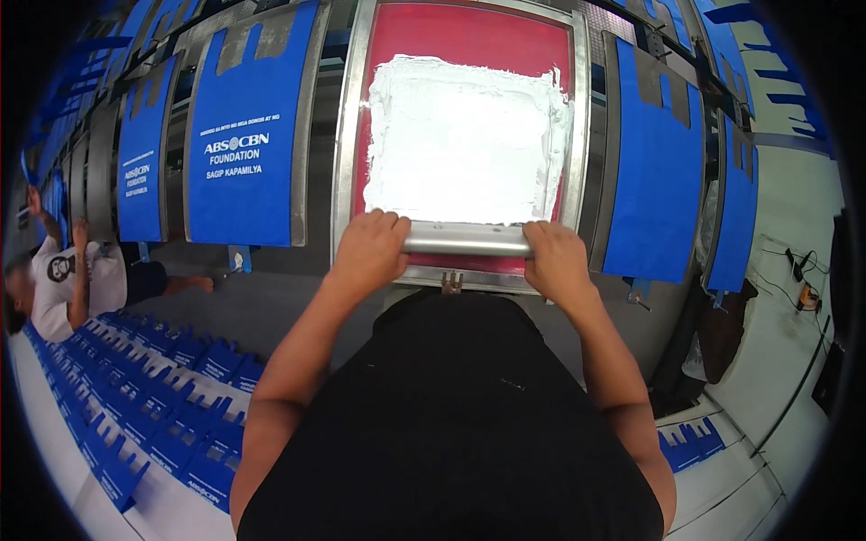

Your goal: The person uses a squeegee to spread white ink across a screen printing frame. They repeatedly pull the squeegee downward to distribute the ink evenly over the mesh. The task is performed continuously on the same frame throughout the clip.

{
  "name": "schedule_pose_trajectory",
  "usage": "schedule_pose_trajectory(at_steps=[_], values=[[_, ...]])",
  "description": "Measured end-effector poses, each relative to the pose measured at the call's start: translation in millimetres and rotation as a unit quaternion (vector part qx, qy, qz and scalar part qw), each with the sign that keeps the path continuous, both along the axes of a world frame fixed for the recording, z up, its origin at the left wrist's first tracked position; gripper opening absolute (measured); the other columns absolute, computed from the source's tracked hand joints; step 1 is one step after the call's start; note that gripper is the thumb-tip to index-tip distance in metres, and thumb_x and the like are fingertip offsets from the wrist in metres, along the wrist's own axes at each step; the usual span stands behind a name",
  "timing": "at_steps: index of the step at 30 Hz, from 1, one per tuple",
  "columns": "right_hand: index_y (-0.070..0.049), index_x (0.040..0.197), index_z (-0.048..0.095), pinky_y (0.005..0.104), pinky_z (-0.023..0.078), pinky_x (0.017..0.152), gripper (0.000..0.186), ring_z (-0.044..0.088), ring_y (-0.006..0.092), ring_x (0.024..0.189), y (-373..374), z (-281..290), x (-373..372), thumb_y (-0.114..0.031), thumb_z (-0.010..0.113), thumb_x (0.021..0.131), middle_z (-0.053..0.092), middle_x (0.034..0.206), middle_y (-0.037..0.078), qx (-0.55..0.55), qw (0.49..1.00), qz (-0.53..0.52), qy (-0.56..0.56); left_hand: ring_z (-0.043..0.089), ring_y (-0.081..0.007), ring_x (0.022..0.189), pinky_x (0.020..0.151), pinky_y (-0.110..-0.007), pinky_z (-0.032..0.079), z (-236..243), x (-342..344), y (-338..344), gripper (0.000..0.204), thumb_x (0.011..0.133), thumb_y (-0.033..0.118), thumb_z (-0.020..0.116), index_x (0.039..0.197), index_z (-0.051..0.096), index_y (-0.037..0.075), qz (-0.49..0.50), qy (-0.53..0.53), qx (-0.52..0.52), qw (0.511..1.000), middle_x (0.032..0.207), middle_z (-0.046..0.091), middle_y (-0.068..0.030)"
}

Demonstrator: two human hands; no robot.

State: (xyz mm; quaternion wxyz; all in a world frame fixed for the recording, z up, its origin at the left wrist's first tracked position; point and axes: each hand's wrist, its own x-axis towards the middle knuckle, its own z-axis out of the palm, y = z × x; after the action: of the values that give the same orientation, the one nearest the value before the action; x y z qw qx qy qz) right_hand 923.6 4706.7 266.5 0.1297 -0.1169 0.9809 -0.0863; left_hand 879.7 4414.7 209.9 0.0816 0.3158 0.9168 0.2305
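A screen printing frame (346,135) with metal edges and a red mesh (469,32) lies in front of me. Thick white ink (465,144) covers the middle of the mesh in a rough rectangle with ridged edges. Across the near end of the ink rests a metal squeegee (467,240). My left hand (372,248) is closed round its left end, and my right hand (555,257) grips the right end. The squeegee's blade is hidden under its holder. Below it, a strip of red mesh shows next to a small metal clip (452,282) on the near frame edge.
Blue bags lie flat on boards in a row: a printed one (248,135) to the left, a plain one (654,171) to the right. Many printed blue bags (171,397) cover the floor at lower left. Another person (81,279) is at far left. Cables (798,270) lie at right.
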Motion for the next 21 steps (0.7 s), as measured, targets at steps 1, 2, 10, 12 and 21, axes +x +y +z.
schedule_pose_trajectory(at_steps=[1, 2, 10, 12, 21], values=[[-0.004, 0.093, 0.06, 0.0445, 0.049, 0.072, 0.028, 0.061, 0.0343, 0.08, -1, -3, 3, -0.002, 0.061, 0.065, 0.061, 0.08, 0.013, 0.009, 1.0, -0.004, -0.017, 0.059, -0.0274, 0.08, 0.073, -0.04, 0.048, -5, 4, 1, 0.027, 0.061, 0.01, 0.071, 0.084, 0.057, 0.007, -0.002, 0.005, 0.01, 1.0, 0.081, 0.059, -0.0089], [-0.005, 0.095, 0.061, 0.0446, 0.049, 0.072, 0.031, 0.061, 0.0348, 0.08, -2, -13, 9, -0.003, 0.062, 0.065, 0.062, 0.082, 0.014, 0.016, 0.999, -0.011, -0.036, 0.059, -0.0264, 0.079, 0.07, -0.039, 0.048, -15, 9, 5, 0.027, 0.06, 0.01, 0.071, 0.082, 0.057, 0.007, -0.006, 0.009, 0.019, 1.0, 0.079, 0.058, -0.0085], [-0.008, 0.1, 0.066, 0.0445, 0.051, 0.072, 0.041, 0.065, 0.0331, 0.085, -2, -27, 9, -0.005, 0.068, 0.059, 0.068, 0.093, 0.012, 0.038, 0.995, -0.034, -0.09, 0.061, -0.0252, 0.074, 0.065, -0.038, 0.048, -47, 21, 8, 0.013, 0.066, 0.006, 0.063, 0.077, 0.057, 0.006, 0.012, 0.018, -0.004, 1.0, 0.077, 0.06, -0.009], [-0.008, 0.098, 0.066, 0.0442, 0.051, 0.072, 0.042, 0.065, 0.0321, 0.084, -5, -43, 40, -0.004, 0.07, 0.056, 0.068, 0.092, 0.011, -0.016, 0.999, -0.03, 0.009, 0.061, -0.0255, 0.074, 0.064, -0.039, 0.048, -58, 46, 7, 0.011, 0.066, 0.005, 0.06, 0.077, 0.057, 0.006, 0.049, 0.11, 0.071, 0.99, 0.077, 0.06, -0.0096], [-0.015, 0.097, 0.067, 0.0429, 0.053, 0.074, 0.027, 0.068, 0.0286, 0.087, 33, -39, -186, -0.019, 0.066, 0.07, 0.07, 0.089, 0.01, 0.129, 0.991, -0.048, 0.002, 0.067, -0.0303, 0.074, 0.064, -0.044, 0.052, -39, -190, 50, 0.015, 0.07, 0.018, 0.07, 0.083, 0.068, 0.013, 0.064, 0.071, -0.057, 0.994, 0.074, 0.067, -0.0111]])
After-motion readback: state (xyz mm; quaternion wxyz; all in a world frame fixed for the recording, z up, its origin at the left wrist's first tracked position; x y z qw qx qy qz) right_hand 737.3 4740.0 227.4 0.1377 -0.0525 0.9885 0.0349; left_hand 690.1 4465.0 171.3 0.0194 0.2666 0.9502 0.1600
